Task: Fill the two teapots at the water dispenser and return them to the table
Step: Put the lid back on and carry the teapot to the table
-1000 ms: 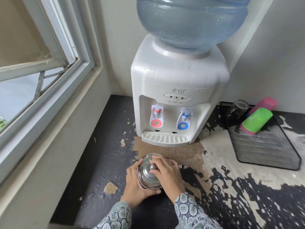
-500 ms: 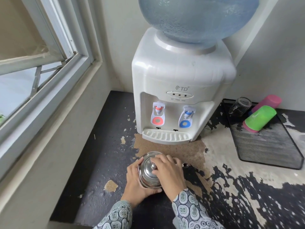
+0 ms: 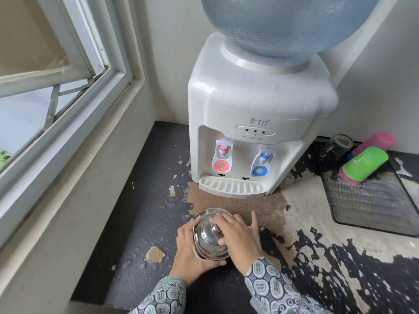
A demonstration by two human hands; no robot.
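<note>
Teapot [image 3: 209, 236], polished steel with a domed lid, stands on the bench [image 3: 145, 223] directly in front of the water dispenser [image 3: 254, 118], short of its drip tray [image 3: 231, 186]. The lid knob [image 3: 215, 228] shows at the centre of the lid. Only one teapot is in view.

Left hand [image 3: 188, 252] wraps the left and near side of the pot body, its grip closed against the metal. Right hand [image 3: 238, 234] lies over the right half of the lid, fingers [image 3: 221, 219] curled at the knob and thumb below it, grip closed on the lid. Both forearms wear patterned sleeves [image 3: 269, 288].

The dispenser is white, carries an inverted blue bottle [image 3: 283, 23], and has two taps above the tray: a red tap [image 3: 222, 156] on the left and a blue tap [image 3: 263, 163] on the right. The bench surface is dark, with large peeled patches exposing bare board.

To the right of the dispenser, a black mesh tray [image 3: 374, 207] holds a green cup [image 3: 365, 163], a pink cup [image 3: 374, 141] and a clear glass [image 3: 336, 147], all lying on their sides. A window frame [image 3: 68, 123] runs along the left wall.
</note>
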